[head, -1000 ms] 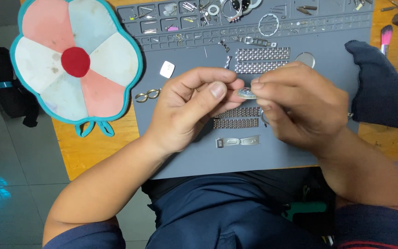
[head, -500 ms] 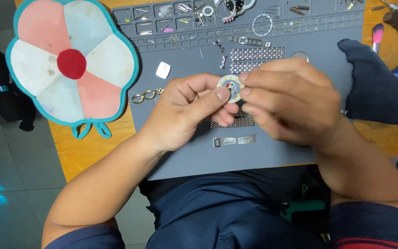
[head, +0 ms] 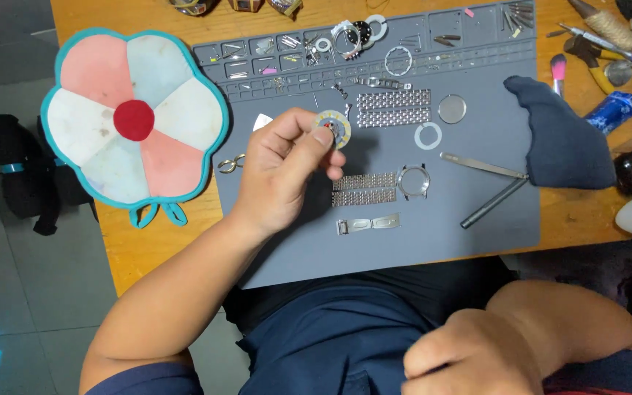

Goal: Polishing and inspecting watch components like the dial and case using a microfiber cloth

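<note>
My left hand pinches a round watch movement between thumb and fingertips, raised over the grey work mat. My right hand is a loose fist in my lap, holding nothing I can see. Just right of the movement lie bracelet links; below them, an empty watch case, tweezers and a clasp.

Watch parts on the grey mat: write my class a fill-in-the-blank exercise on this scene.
1. The round watch dial is pinched in the ____ hand.
2. The right hand rests in a fist on the ____, off the mat.
3. The empty watch case lies just right of two short ____ pieces.

Missing words: left; lap; bracelet
</note>
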